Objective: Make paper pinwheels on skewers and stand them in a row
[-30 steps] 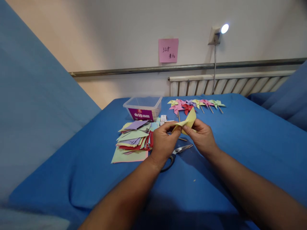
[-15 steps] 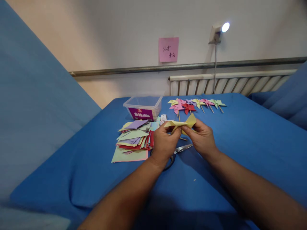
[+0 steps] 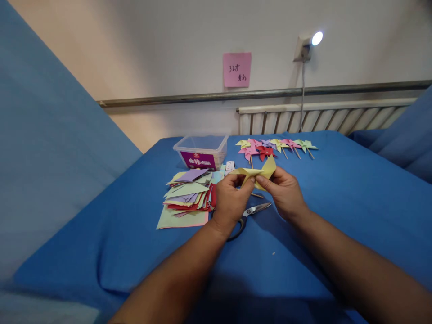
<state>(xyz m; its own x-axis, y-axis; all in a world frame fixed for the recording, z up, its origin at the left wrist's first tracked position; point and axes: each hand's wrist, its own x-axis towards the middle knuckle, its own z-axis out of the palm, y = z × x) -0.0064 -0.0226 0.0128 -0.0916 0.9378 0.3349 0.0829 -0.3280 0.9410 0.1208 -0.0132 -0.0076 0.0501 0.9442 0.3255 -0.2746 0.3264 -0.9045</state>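
Observation:
A yellow paper pinwheel [image 3: 269, 168] is held up between both hands, its blades folded toward the middle. My left hand [image 3: 232, 198] pinches it from the left, thumb near the centre. From the right, my right hand [image 3: 285, 191] grips it, with the thumb pressed at the centre too. Whether a pin is in the middle cannot be made out. Below the hands lie scissors [image 3: 251, 211] with dark handles, partly covered by my left hand. A wooden stick [image 3: 257, 195] shows just behind the hands.
Left of the hands sits a stack of coloured paper pieces [image 3: 187, 193]. Behind it stand a clear plastic box [image 3: 200, 153] and a small white box [image 3: 230, 166]. Several pinwheels on sticks [image 3: 266, 152] lie at the back of the blue-covered table [image 3: 337, 216].
The yellow pinwheel has tilted slightly, and its right blade stands a little higher. Both hands keep their grip in nearly the same place.

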